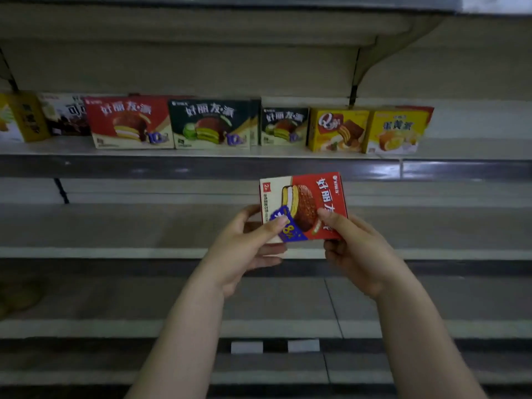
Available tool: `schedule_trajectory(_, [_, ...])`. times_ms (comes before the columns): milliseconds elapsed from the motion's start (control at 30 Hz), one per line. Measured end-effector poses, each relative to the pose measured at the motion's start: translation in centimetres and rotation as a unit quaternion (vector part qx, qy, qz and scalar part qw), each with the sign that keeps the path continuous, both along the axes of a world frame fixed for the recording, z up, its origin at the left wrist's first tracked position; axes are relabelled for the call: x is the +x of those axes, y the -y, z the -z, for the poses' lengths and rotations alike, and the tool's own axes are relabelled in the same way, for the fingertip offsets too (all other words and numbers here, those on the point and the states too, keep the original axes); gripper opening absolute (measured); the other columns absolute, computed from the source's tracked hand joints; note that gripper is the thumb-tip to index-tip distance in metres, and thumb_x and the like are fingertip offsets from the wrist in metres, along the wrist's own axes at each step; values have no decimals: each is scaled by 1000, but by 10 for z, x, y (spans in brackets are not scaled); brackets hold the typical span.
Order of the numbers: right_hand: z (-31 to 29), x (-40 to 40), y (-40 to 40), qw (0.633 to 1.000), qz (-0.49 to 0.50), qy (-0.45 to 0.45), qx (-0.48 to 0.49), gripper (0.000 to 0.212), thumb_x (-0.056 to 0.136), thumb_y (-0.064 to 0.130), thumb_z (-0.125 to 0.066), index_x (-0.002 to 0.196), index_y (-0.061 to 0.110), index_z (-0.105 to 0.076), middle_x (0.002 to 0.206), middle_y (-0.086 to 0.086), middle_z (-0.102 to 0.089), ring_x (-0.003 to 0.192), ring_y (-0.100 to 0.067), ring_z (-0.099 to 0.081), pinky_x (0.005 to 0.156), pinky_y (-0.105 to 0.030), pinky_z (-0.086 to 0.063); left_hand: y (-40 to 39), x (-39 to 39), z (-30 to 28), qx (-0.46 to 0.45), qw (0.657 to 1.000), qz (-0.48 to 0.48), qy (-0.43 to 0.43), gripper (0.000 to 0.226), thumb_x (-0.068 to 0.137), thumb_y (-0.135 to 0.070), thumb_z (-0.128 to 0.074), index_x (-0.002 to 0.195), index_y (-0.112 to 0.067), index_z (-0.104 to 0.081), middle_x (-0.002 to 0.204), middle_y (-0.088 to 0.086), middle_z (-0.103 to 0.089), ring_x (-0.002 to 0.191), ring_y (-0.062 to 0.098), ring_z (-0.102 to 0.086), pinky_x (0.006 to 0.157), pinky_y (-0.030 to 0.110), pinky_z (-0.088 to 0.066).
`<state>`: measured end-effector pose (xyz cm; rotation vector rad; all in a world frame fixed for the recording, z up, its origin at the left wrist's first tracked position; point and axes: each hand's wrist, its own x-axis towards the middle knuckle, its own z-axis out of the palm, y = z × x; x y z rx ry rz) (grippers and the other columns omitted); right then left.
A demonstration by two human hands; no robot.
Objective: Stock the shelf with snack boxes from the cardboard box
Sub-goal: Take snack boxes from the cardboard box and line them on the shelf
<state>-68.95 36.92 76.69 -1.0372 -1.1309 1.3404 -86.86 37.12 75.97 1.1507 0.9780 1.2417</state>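
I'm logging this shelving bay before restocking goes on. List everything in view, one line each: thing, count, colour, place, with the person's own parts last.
held snack box: 1, red, turned sideways in front of the second shelf
large red box: 1, red, upper shelf, left of centre
large green box: 1, dark green, right of the red one
small green box: 1, dark green, set further back
yellow boxes: 2, yellow, right end of the row
boxes at far left: at least 2, yellow and dark, blurred
upper shelf: 1, pale
lower shelves: 3, pale
left hand: 1, grips the box's lower left corner
right hand: 1, grips its lower right corner
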Motion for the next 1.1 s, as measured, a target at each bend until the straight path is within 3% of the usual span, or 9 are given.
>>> schedule_trajectory(233, [34,40,18,1000,-9,9,-4,56,65,36,-81,116,23,-61,91,6,-74,80,-6,-67,79,-29,-49,16,40,30,-59,998,-3,4,47,79,-28,-69,123,-16,-55,99,7,-74,84,27,-72,68,34,-60])
schedule_trajectory(333, [44,52,20,988,40,118,86,64,72,20,-82,127,32,-51,111,9,-65,100,-7,-64,87,-28,-52,20,50,35,-102,995,8,10,54,79,-50,-60,122,-17,-57,109,10,-70,96,31,-69,81,44,-57])
schedule_trajectory(500, [69,67,26,847,98,391,347,72,76,6,-78,118,53,-41,136,9,-32,120,1,-37,96,-12,-41,30,57,40,-219,967,38,124,95,65,-78,-49,129,-9,-52,120,19,-65,105,40,-65,87,53,-53])
schedule_trajectory(633, [88,77,29,777,97,436,444,78,78,3,-74,129,49,-38,150,0,-21,132,-15,-32,97,-15,-34,43,69,41,-193,970,17,149,66,71,-50,-66,123,-10,-58,106,17,-72,88,29,-73,67,39,-60])
schedule_trajectory(700, [90,80,31,808,100,412,409,92,80,-9,-65,130,59,-30,152,2,-21,132,-9,-30,99,-19,-37,46,73,43,-156,977,-5,148,54,72,-39,-69,118,-10,-60,105,18,-72,92,30,-72,73,41,-60])
schedule_trajectory(767, [90,83,34,879,120,333,320,96,83,-18,-50,133,60,-27,147,3,-31,127,-6,-39,98,-22,-44,47,74,44,-122,980,-25,153,51,71,-33,-70,116,-10,-60,107,19,-71,97,31,-70,78,43,-59])
schedule_trajectory(867, [84,87,38,960,148,163,172,54,95,0,-48,130,39,-38,133,0,-53,113,-13,-57,92,-34,-52,48,76,42,-88,983,-44,155,56,70,-29,-71,120,-8,-59,109,19,-71,97,31,-70,75,41,-59])
schedule_trajectory(967, [69,86,46,989,123,31,78,17,98,25,-52,115,27,-53,116,-4,-66,105,-21,-65,84,-37,-54,50,83,38,-60,983,-46,165,61,71,-25,-71,126,-4,-55,109,20,-70,94,32,-70,71,40,-60])
schedule_trajectory(1100, [45,92,53,998,34,-57,24,33,93,39,-56,118,18,-53,95,-2,-75,89,-20,-72,78,-38,-57,50,107,30,-47,983,-25,175,60,71,-20,-70,126,-3,-53,109,21,-70,95,34,-70,73,43,-60])
